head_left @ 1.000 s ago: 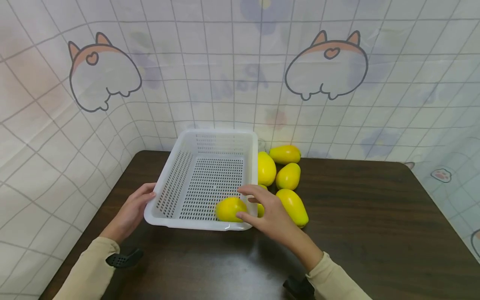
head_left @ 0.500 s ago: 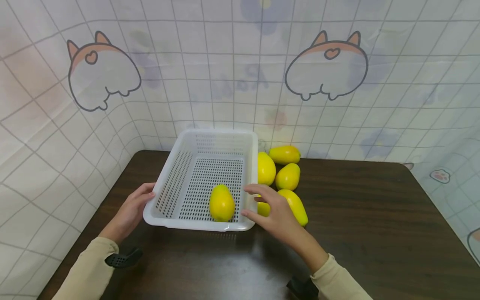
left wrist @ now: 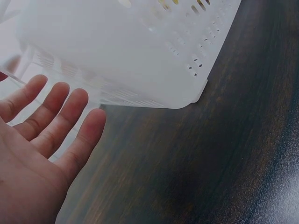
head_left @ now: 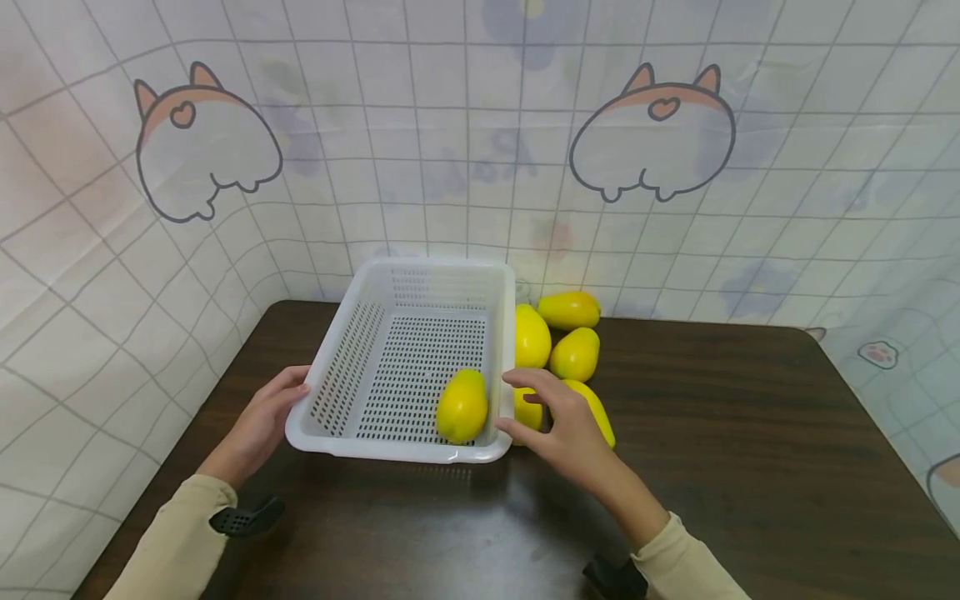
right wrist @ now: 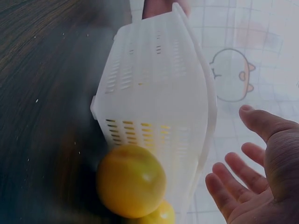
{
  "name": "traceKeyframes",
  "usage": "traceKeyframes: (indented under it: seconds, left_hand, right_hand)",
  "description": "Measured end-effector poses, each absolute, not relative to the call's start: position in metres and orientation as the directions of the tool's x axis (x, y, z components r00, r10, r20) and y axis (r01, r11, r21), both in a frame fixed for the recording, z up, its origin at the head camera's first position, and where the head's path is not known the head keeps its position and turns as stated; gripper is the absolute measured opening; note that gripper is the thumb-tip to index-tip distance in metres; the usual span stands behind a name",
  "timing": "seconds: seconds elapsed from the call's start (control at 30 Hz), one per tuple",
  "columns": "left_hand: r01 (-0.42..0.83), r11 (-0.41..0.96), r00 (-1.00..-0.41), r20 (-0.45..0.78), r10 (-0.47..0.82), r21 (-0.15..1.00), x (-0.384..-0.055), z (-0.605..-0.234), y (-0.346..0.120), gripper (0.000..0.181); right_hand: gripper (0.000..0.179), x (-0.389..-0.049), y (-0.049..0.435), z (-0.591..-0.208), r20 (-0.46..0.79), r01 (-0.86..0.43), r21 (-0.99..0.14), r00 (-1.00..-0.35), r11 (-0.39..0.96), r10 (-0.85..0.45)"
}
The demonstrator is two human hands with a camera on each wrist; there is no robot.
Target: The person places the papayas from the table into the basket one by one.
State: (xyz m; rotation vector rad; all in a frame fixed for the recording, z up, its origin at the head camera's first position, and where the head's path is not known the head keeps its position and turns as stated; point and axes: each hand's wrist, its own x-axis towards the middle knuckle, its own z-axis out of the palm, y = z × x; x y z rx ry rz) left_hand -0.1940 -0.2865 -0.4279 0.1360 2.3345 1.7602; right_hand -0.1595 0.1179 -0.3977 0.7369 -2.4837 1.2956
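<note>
Yellow fruit (head_left: 462,408) sits inside the white basket (head_left: 405,451), near its right side, in my head view; my right wrist camera instead shows the slotted outer side (right wrist: 161,100) with another fruit (right wrist: 131,181) just beside it. The dark worktop (head_left: 750,417) runs back to a gridded backdrop (head_left: 487,125). By the right rim (head_left: 509,333) my right hand (head_left: 564,421), thumb and fingers parted, holds nothing; my left hand (head_left: 258,423) touches the opposite rim (head_left: 337,329), fingers loosely extended.

In the head view, your right hand (head_left: 572,429) hides part of one fruit (head_left: 596,407); the basket (head_left: 507,333) wall hides parts of a second fruit (head_left: 532,337) and a third fruit (head_left: 528,409). The bottom edge crops your sleeves (head_left: 176,533). In the left wrist view, you see your left hand (left wrist: 42,154) cropped. In the right wrist view, a front fruit (right wrist: 131,181) covers most of a rear fruit (right wrist: 162,214).
</note>
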Motion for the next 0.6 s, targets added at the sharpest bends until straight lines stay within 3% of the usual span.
traceKeyframes:
  seconds: [0.6]
  left_hand:
    - [-0.045, 0.288, -0.972, -0.109, 0.210, 0.956, -0.194, -0.430, -0.287, 0.048]
  right_hand:
    - [0.050, -0.157, 0.147, -0.404, 0.467, -0.523, -0.680, -0.849, 0.514, -0.246]
